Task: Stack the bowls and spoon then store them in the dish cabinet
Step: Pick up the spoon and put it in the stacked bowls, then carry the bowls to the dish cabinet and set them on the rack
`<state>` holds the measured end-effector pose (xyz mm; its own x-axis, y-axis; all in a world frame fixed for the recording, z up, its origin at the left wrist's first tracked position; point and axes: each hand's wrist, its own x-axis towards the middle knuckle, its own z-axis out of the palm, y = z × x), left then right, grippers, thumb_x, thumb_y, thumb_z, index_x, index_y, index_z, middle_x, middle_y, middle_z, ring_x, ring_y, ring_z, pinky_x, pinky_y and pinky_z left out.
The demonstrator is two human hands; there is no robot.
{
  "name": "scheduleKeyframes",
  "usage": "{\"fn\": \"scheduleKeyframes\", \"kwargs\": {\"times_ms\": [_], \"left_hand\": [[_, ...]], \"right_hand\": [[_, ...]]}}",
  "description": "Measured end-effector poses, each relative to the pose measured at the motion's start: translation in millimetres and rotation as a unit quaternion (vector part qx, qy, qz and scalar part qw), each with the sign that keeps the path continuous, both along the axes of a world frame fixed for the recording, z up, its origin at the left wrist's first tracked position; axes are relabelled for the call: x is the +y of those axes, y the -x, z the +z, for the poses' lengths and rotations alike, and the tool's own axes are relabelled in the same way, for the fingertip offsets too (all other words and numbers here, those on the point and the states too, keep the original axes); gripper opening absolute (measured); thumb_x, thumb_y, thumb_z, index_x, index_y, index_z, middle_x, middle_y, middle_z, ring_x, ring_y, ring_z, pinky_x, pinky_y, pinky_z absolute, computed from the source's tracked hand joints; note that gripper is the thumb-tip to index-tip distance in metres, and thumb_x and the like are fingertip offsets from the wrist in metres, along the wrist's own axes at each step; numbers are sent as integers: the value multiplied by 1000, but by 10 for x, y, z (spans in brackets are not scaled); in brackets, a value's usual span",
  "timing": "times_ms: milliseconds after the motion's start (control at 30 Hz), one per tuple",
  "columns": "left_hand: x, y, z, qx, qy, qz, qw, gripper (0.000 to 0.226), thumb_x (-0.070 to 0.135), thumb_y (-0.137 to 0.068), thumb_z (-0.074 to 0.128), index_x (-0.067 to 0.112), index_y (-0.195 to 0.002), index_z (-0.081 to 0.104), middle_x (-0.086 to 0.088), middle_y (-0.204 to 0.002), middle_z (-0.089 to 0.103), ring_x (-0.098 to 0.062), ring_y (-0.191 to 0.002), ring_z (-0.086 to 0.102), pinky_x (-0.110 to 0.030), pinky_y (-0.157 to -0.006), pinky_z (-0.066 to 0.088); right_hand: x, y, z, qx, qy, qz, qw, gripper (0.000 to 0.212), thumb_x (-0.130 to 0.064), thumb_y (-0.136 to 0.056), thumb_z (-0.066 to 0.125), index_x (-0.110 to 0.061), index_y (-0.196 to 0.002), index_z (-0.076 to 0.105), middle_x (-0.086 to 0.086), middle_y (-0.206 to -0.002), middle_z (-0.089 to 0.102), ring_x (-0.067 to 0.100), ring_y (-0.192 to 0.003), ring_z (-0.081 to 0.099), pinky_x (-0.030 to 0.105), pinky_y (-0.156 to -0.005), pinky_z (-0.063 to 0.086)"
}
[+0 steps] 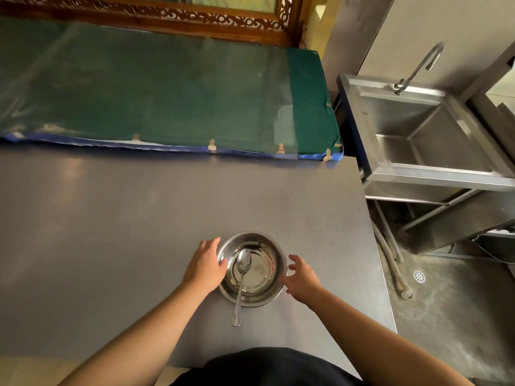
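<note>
Bowls (pixel 252 270): shiny metal, seen as one nested stack on the grey table, near its front right part; how many are stacked cannot be told.
Spoon (pixel 241 285): laid in the top bowl, scoop near the middle, handle resting over the near rim and sticking out toward the person.
Left hand (pixel 206 264): set against the left rim of the bowls, fingers spread and curved along the wall, thumb touching the rim; nothing is clamped.
Right hand (pixel 302 277): held just beside the right rim, fingers apart and loosely bent; whether the fingertips touch the metal cannot be told.
Table (pixel 111 232): a plain grey top, bare apart from the stack, its right edge met by a rough concrete floor.
Green pad (pixel 167 93): laid flat behind the table, edged in blue, with a carved wooden frame (pixel 167 15) behind it.
Sink (pixel 429 135): a steel basin on a steel stand to the right, well apart from the bowls, nothing seen inside it.
Tap (pixel 418 69): a curved spout fixed at the back rim of the sink.
Floor drain (pixel 419 276): a small round grate seen in the concrete below the sink.
</note>
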<state>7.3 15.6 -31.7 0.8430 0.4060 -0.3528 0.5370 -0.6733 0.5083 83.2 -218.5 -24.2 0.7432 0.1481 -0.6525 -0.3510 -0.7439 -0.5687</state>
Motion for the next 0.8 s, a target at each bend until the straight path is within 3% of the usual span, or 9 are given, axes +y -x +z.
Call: {"fn": "scheduleKeyframes", "kwargs": {"times_ms": [100, 233, 367, 467, 600, 700, 800], "left_hand": [[23, -101, -26, 35, 79, 30, 996, 57, 26, -92, 61, 14, -145, 44, -10, -141, 49, -28, -123, 53, -31, -99, 42], [68, -185, -32, 38, 125, 56, 990, 41, 23, -87, 64, 14, -127, 59, -7, -121, 66, -22, -96, 60, -25, -78, 41], [159, -222, 24, 38, 150, 35, 987, 36, 23, -85, 66, 18, -120, 64, -4, -107, 70, -23, -92, 64, -27, -74, 46], [228, -273, 192, 13, 175, 20, 984, 27, 25, -82, 65, 23, -109, 69, 1, -94, 72, -23, -87, 66, -30, -69, 50], [262, -398, 589, -17, 263, 39, 964, 22, 19, -81, 66, 23, -102, 70, -5, -88, 74, -26, -81, 72, -42, -68, 63], [213, -533, 948, -48, 297, 50, 952, 25, 9, -84, 64, 20, -106, 67, -6, -90, 73, -27, -78, 73, -43, -60, 63], [103, -651, 1311, -78, 309, 22, 948, 30, 0, -85, 60, 21, -105, 69, -4, -87, 73, -22, -70, 73, -34, -54, 60]], "right_hand": [[18, -8, 0, 7, -18, -37, 999, 73, -7, -84, 69, -17, -149, 39, 9, -132, 58, 31, -103, 66, 47, -88, 58], [79, 22, 53, 35, -62, -111, 991, 61, 2, -85, 65, -10, -143, 49, 9, -113, 62, 23, -81, 66, 42, -73, 63], [143, 44, 138, 31, -70, -153, 985, 56, 10, -81, 62, -8, -134, 57, 4, -93, 62, 22, -75, 63, 48, -76, 62], [166, 11, 273, 11, -88, -178, 980, 56, 14, -79, 61, -7, -131, 59, 4, -90, 63, 23, -75, 64, 47, -73, 63], [142, -77, 608, -26, -106, -189, 976, 57, 17, -80, 60, -5, -133, 58, 3, -89, 63, 18, -68, 65, 29, -52, 60], [45, -141, 917, -55, -126, -182, 974, 58, 18, -82, 59, -2, -136, 56, 4, -91, 62, 23, -73, 64, 33, -60, 61], [-139, -194, 1228, -87, -141, -176, 970, 58, 17, -82, 62, -2, -137, 55, 6, -97, 65, 24, -78, 66, 33, -63, 62]]}}
